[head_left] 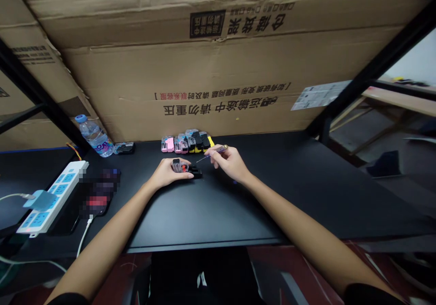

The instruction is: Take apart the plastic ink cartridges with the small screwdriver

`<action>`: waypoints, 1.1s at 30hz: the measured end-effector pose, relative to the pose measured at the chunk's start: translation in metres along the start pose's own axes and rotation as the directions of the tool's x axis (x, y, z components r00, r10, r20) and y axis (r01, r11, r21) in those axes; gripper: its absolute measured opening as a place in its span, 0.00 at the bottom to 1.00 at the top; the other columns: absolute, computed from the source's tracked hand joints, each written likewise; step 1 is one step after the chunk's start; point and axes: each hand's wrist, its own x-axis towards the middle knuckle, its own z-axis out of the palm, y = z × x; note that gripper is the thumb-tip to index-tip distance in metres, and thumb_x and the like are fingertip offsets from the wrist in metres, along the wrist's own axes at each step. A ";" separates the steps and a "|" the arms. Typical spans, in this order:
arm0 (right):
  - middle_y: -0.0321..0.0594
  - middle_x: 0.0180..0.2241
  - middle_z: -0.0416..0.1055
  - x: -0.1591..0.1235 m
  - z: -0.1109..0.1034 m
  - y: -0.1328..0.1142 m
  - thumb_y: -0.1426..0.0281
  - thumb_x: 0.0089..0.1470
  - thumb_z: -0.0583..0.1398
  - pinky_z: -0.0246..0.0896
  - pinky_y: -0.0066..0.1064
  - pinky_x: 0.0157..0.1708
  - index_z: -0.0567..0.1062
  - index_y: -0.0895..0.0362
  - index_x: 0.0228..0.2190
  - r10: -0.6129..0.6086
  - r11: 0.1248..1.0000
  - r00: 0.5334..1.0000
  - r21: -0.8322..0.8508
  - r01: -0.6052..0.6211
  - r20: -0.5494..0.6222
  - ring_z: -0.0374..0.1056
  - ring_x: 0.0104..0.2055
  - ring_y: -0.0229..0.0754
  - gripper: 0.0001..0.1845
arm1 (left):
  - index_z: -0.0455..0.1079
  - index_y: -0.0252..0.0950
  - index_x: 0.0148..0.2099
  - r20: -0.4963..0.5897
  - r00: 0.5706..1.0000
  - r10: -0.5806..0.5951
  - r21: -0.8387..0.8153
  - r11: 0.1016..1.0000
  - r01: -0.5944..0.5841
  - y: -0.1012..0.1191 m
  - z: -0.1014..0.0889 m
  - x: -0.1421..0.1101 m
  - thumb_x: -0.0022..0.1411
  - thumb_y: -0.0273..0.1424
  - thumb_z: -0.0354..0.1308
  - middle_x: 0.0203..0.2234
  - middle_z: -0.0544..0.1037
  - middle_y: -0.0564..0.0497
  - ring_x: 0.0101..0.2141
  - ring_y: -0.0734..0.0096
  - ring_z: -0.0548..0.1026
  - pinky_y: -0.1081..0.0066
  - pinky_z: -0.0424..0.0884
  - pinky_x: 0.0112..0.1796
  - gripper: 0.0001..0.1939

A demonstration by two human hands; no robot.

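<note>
My left hand [165, 174] grips a small clear-and-black plastic device [195, 172] with a red part inside, low over the black table. Between the fingers of my right hand [229, 162] is a small screwdriver [222, 149] with a translucent purple-and-yellow handle. Its thin shaft points left and down, with the tip close to the device's black end; whether they touch I cannot tell. Just behind my hands, a row of similar small devices [181, 144] in pink, black and yellow stands along the cardboard.
A water bottle [94, 136] leans at the back left beside another black device [124, 148]. A white power strip [52, 198] with a blue charger and a phone [100, 193] on a white cable lie at the left. Tall cardboard [218, 64] closes off the back.
</note>
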 end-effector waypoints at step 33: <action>0.41 0.34 0.76 -0.009 0.010 -0.005 0.67 0.66 0.60 0.67 0.35 0.38 0.85 0.56 0.40 -0.290 0.934 0.922 -0.137 0.331 0.257 0.70 0.33 0.40 0.12 | 0.80 0.38 0.57 -0.037 0.793 0.608 0.418 0.731 -0.540 -0.008 -0.001 0.001 0.68 0.38 0.68 0.48 0.86 0.43 0.45 0.61 0.86 0.64 0.83 0.49 0.17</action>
